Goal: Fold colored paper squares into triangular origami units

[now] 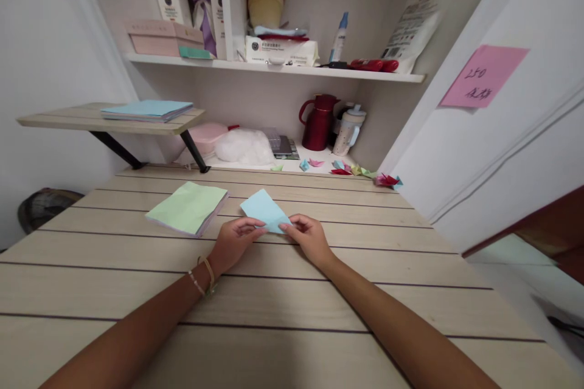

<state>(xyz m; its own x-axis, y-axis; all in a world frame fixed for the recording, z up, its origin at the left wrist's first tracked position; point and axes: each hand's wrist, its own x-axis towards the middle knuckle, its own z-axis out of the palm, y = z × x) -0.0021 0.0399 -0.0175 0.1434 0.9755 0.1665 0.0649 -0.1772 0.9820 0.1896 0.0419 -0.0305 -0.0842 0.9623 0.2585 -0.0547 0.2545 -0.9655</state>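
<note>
A light blue sheet of paper (264, 206) is held just over the wooden table, its near edge between my two hands. My left hand (235, 240) pinches the near left corner with thumb and fingers; two bracelets circle that wrist. My right hand (311, 237) pinches the near right corner, thumb on top. A crease or fold seems to run near the held edge, though the fingers partly cover it. Left of my left hand lies a stack of paper (189, 206) with a green sheet on top.
Small folded paper pieces (341, 171) in several colours line the table's back edge. A raised wooden stand (68, 115) at left bears a blue-topped paper stack (148, 109). Behind are a red jug (319, 123), a light tumbler (349, 130) and a white fluffy bundle (245, 147).
</note>
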